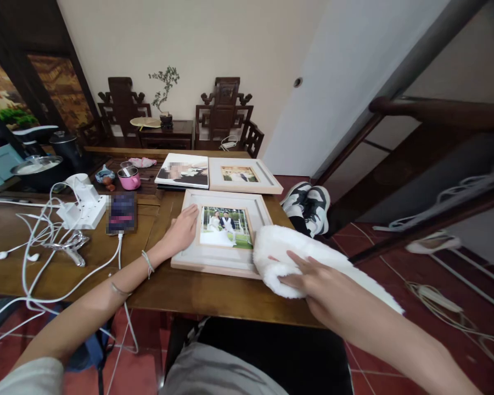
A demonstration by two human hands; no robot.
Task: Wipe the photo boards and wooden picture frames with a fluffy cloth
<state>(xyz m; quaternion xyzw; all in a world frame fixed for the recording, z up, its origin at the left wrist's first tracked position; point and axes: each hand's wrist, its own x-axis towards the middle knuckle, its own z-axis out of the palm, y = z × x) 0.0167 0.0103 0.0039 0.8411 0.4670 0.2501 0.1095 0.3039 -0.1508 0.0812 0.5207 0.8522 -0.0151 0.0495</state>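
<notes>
A light-wood picture frame (218, 267) with a wide pale mat and a photo of a couple lies face up near the table's front edge. My left hand (184, 229) rests over its left rim, gripping that side, with the fingers bent onto the mat. My right hand (308, 274) is closed on a white fluffy cloth (278, 247), which touches the frame's lower right corner and hides it. The cloth's loose end trails right, under my forearm. Behind lie a second light frame (267, 178) and a photo panel (183, 171) on a dark stack.
Tangled white cables, a power strip (91, 213), a phone (122, 213) and earphones (33, 257) crowd the table's left. A pink cup (129, 179) stands beyond them. Black-and-white sneakers (316, 206) are past the table's right edge, near a dark wooden rail (428, 107).
</notes>
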